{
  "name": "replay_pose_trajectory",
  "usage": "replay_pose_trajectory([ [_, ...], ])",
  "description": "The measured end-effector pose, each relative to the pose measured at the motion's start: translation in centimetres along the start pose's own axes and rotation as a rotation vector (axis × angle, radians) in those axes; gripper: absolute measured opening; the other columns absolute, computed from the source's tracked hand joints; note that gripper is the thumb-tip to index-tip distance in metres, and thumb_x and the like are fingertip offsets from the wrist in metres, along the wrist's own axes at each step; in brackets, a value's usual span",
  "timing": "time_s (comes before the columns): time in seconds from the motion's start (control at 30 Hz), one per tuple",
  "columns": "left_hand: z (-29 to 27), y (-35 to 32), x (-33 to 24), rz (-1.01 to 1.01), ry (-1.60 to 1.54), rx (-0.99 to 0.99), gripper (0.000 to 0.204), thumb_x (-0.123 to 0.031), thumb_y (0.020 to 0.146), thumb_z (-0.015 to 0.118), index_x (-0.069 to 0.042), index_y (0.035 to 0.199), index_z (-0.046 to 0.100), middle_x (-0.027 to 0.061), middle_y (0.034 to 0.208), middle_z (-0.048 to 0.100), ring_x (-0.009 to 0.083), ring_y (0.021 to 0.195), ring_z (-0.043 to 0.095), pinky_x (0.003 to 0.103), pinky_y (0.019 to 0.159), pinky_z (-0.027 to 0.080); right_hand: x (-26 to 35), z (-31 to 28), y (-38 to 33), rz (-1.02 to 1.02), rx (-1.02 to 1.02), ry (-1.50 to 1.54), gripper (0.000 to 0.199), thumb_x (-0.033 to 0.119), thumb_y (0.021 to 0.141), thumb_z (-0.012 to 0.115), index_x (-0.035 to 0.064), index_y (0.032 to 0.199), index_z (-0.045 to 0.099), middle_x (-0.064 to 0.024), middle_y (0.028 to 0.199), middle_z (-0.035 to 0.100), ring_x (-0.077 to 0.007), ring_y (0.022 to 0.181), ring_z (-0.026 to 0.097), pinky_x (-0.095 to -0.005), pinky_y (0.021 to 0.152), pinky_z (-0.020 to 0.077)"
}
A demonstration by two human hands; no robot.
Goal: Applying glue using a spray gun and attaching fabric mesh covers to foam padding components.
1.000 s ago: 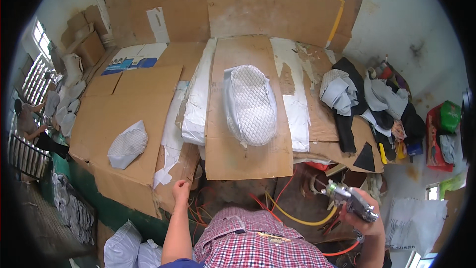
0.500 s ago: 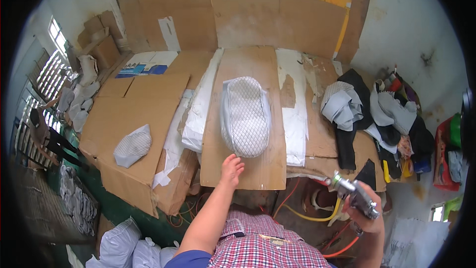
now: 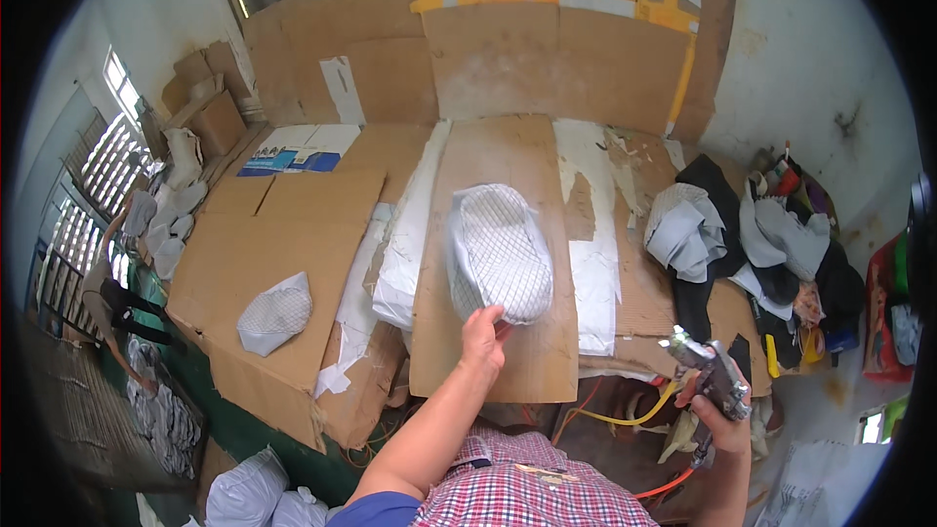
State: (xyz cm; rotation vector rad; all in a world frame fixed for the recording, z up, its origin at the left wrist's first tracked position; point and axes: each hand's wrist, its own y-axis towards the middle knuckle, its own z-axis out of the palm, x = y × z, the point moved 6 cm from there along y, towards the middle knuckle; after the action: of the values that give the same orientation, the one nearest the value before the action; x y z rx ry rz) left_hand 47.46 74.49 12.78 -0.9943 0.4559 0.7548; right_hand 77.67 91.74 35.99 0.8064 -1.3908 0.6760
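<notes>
A light grey, quilted, elongated fabric cover (image 3: pixel 503 249) with plain pale sides lies on a cardboard sheet (image 3: pixel 444 371) in the middle of the work surface. My left hand (image 3: pixel 483 340) is closed on its near edge, thumb on top and the other fingers partly hidden. Off to the right, over the table's front edge, my right hand (image 3: pixel 720 415) grips a metal spray gun (image 3: pixel 712 371) with an orange hose (image 3: pixel 669 484) attached. The gun's nozzle points left and away from me. A faint haze hangs above the cardboard.
A smaller quilted piece (image 3: pixel 276 314) lies on cardboard to the left. Grey and black fabric pieces (image 3: pixel 688 229) are heaped at the right. A cardboard screen (image 3: pixel 498 59) stands behind. White sacks (image 3: pixel 246 488) sit low at left; a person (image 3: pixel 107 298) is at far left.
My left hand has moved right and taken hold of the cover's near edge. The spray gun has turned slightly in my right hand. The whole view has shifted a little.
</notes>
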Motion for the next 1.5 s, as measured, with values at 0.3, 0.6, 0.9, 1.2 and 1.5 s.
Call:
replay_pose_trajectory([
  [0.3,4.3,3.5,-31.0,0.246,-0.469,0.395,0.021,-0.011,0.074,0.050,-0.002,0.091,0.057,0.0131,0.091,0.063,0.0304,0.088,0.062,0.047,0.080,0.053,-1.3,6.0,0.7,0.034,-0.121,-0.008,0.065,0.016,0.077,0.070,-0.0046,0.130,0.038,-0.0107,0.085,0.059,-0.0174,0.077,0.059,-0.0311,0.072,0.0487],
  [0.6,-9.7,13.6,-43.8,0.483,-0.400,-0.201,0.027,-0.031,0.082,0.052,-0.011,0.100,0.058,0.0077,0.111,0.052,0.0214,0.104,0.046,0.044,0.095,0.035,-0.4,13.1,2.5,0.079,-0.004,-0.091,0.062,0.014,0.080,0.068,-0.0035,0.131,0.037,-0.0109,0.089,0.060,-0.0164,0.077,0.059,-0.0289,0.067,0.0474],
  [0.9,-7.1,8.9,-9.7,-0.038,0.706,0.248,0.025,-0.028,0.082,0.066,-0.008,0.094,0.057,0.0046,0.085,0.062,0.0143,0.064,0.061,0.026,0.055,0.048,1.6,12.2,0.2,0.133,-0.241,-0.125,0.063,0.017,0.075,0.071,-0.0045,0.126,0.041,-0.0101,0.082,0.060,-0.0159,0.069,0.059,-0.0287,0.065,0.0495],
  [1.2,-6.2,6.1,2.3,-0.234,0.610,0.179,0.007,-0.011,0.084,0.057,-0.005,0.082,0.053,0.0063,0.069,0.061,0.0151,0.053,0.060,0.025,0.043,0.046,1.6,10.5,0.1,0.095,-0.199,-0.109,0.062,0.017,0.074,0.070,-0.0048,0.125,0.042,-0.0100,0.080,0.060,-0.0177,0.070,0.060,-0.0305,0.066,0.0502],
  [1.5,-15.1,6.9,-1.9,-0.096,0.564,-0.074,0.011,-0.004,0.080,0.050,-0.005,0.090,0.054,0.0073,0.073,0.058,0.0156,0.048,0.057,0.024,0.039,0.043,1.4,7.8,-3.3,0.174,-0.032,-0.146,0.059,0.006,0.071,0.070,-0.0028,0.124,0.046,-0.0115,0.089,0.062,-0.0164,0.074,0.061,-0.0295,0.067,0.0500],
])
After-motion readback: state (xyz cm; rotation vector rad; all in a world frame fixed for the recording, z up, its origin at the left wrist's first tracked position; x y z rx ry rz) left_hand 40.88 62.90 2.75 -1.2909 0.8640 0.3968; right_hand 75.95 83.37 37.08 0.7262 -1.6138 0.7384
